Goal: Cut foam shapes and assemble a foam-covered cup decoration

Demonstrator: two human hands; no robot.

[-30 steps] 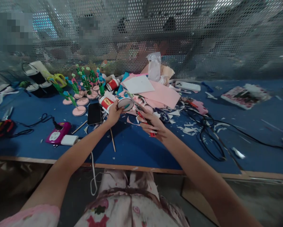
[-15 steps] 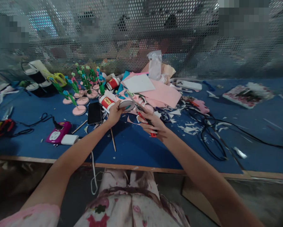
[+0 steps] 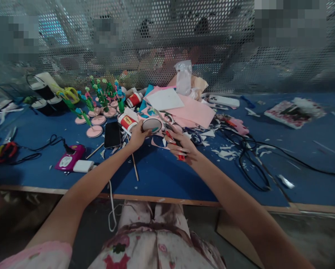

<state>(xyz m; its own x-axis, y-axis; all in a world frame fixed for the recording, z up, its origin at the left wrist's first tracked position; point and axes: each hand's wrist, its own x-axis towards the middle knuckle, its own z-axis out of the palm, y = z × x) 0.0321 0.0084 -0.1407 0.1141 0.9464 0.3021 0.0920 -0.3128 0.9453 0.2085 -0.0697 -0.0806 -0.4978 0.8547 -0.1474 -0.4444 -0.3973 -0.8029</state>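
My left hand (image 3: pixel 137 136) is closed on a roll of tape (image 3: pixel 152 125), held up over the blue table (image 3: pixel 161 172) with its round face toward me. My right hand (image 3: pixel 182 146) is wrapped round red-handled scissors (image 3: pixel 173 140), whose blades point up and left toward the roll. Both hands hover near the pile of pink paper sheets (image 3: pixel 192 111) and paper scraps in the middle of the table.
A black phone (image 3: pixel 112 135) lies left of my left hand, beside a red-labelled glue bottle (image 3: pixel 127 121). Paper flowers on pink discs (image 3: pixel 93 131) stand behind. A pink device (image 3: pixel 70 157) with a white charger, black cables (image 3: pixel 251 157) and yellow scissors (image 3: pixel 69 93) lie around.
The tape roll has turned slightly in my left hand. Both hands have stayed almost in place; the view has shifted a little.
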